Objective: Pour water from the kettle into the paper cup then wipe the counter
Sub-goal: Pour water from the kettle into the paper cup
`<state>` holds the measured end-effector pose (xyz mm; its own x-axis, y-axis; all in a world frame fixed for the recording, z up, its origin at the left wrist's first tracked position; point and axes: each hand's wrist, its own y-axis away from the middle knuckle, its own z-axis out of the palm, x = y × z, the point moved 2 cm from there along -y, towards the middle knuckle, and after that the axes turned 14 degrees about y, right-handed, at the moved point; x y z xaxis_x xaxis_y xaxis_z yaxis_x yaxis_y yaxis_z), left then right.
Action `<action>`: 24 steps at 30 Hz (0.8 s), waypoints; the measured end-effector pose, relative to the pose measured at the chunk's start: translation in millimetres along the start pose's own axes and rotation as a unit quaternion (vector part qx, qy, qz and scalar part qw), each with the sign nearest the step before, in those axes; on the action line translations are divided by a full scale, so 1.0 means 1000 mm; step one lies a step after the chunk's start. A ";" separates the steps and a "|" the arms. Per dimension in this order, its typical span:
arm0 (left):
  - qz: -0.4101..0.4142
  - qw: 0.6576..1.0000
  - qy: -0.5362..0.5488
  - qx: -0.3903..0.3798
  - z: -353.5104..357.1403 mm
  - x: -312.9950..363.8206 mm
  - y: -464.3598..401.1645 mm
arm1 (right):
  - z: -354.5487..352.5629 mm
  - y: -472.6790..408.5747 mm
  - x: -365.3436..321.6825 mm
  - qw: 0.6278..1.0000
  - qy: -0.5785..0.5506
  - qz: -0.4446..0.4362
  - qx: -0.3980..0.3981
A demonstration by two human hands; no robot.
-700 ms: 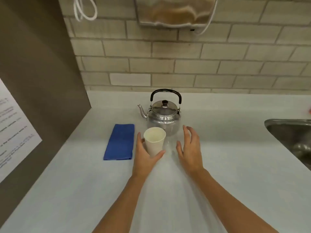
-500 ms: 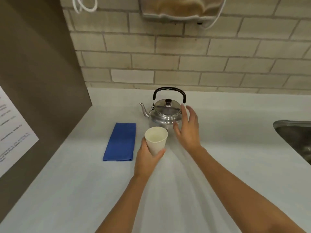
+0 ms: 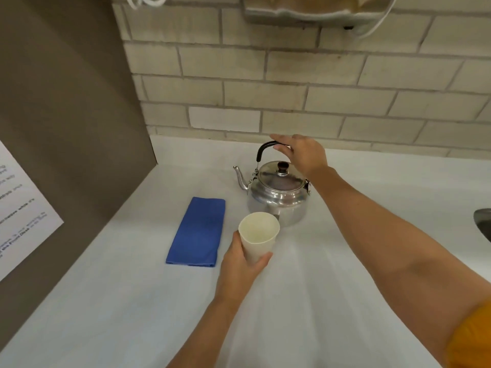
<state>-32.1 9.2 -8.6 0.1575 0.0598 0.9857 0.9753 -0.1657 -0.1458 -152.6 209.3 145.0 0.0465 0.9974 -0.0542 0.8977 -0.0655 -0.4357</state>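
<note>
A shiny metal kettle [image 3: 276,197] with a black arched handle [image 3: 261,150] stands on the white counter [image 3: 332,288], spout pointing left. My right hand [image 3: 305,155] hovers at the top of that handle, fingers stretched over it and thumb just below, not closed around it. In front of the kettle my left hand [image 3: 239,266] wraps around a white paper cup [image 3: 259,235], which is upright and looks empty. A folded blue cloth [image 3: 198,231] lies flat on the counter to the left of the cup.
A brown side panel [image 3: 66,115] with a printed sheet [image 3: 18,208] walls off the left. A brick wall runs along the back, with a metal dispenser [image 3: 305,9] mounted above. The edge of a steel sink [image 3: 483,224] shows at the right.
My right hand rose from the counter beside the cup, past the kettle's side, to the top of its handle. The left hand kept hold of the cup.
</note>
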 end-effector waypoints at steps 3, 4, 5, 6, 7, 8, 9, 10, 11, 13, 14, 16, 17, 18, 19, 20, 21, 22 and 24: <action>-0.002 1.000 0.007 -0.002 0.000 0.000 0.000 | -0.004 -0.001 0.003 0.998 -0.053 -0.034 0.010; -0.004 1.000 0.009 -0.002 0.000 0.001 0.000 | -0.005 -0.001 0.004 0.997 -0.074 -0.036 0.011; -0.004 1.000 0.011 -0.001 0.000 0.001 0.000 | -0.006 -0.001 0.005 0.995 -0.088 -0.038 0.013; -0.003 1.000 0.010 -0.001 0.000 0.002 0.000 | -0.006 -0.001 0.005 0.994 -0.097 -0.038 0.014; -0.002 1.000 0.007 -0.001 0.000 0.002 0.000 | -0.007 -0.001 0.006 0.994 -0.103 -0.036 0.016; 0.000 1.000 0.003 -0.001 0.000 0.003 0.000 | -0.007 -0.001 0.007 0.994 -0.105 -0.032 0.019; 0.001 1.000 0.001 -0.002 0.000 0.003 0.000 | -0.007 0.000 0.008 0.994 -0.104 -0.027 0.024; 0.002 1.000 0.001 -0.002 0.001 0.004 0.000 | -0.009 0.002 0.010 0.994 -0.101 -0.020 0.028; 0.004 1.000 0.000 -0.003 0.001 0.004 0.000 | -0.012 0.004 0.011 0.994 -0.100 -0.013 0.033; 0.007 1.000 -0.002 -0.004 0.000 0.004 0.001 | -0.023 0.010 0.015 0.994 -0.101 -0.004 0.048; 0.008 1.000 -0.003 -0.004 0.000 0.005 0.001 | -0.031 0.014 0.016 0.993 -0.100 -0.005 0.059; 0.009 1.000 -0.003 -0.005 0.000 0.006 0.002 | -0.050 0.022 0.017 0.993 -0.091 -0.013 0.078; 0.009 1.000 -0.003 -0.006 0.000 0.008 0.002 | -0.060 0.027 0.017 0.993 -0.086 -0.017 0.083; 0.009 1.000 -0.004 -0.007 0.000 0.009 0.003 | -0.070 0.031 0.017 0.993 -0.082 -0.021 0.085; 0.007 1.000 -0.004 -0.009 0.001 0.009 0.003 | -0.080 0.036 0.017 0.993 -0.079 -0.023 0.084; 0.004 1.000 -0.003 -0.009 0.000 0.010 0.004 | -0.090 0.040 0.017 0.994 -0.076 -0.022 0.080; 0.002 1.000 -0.004 -0.009 0.000 0.010 0.004 | -0.100 0.044 0.017 0.994 -0.073 -0.023 0.075; 0.002 1.000 -0.006 -0.008 0.000 0.011 0.005 | -0.110 0.049 0.017 0.995 -0.068 -0.026 0.068; 0.001 1.000 -0.015 -0.002 -0.001 0.009 0.004 | -0.127 0.054 0.013 0.997 -0.061 -0.031 0.042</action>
<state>-26.6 7.7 -0.1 0.1636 0.0887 0.9825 0.9744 -0.1704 -0.1468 -48.2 222.3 234.9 -0.0668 0.9891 -0.1309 0.8566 -0.0104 -0.5159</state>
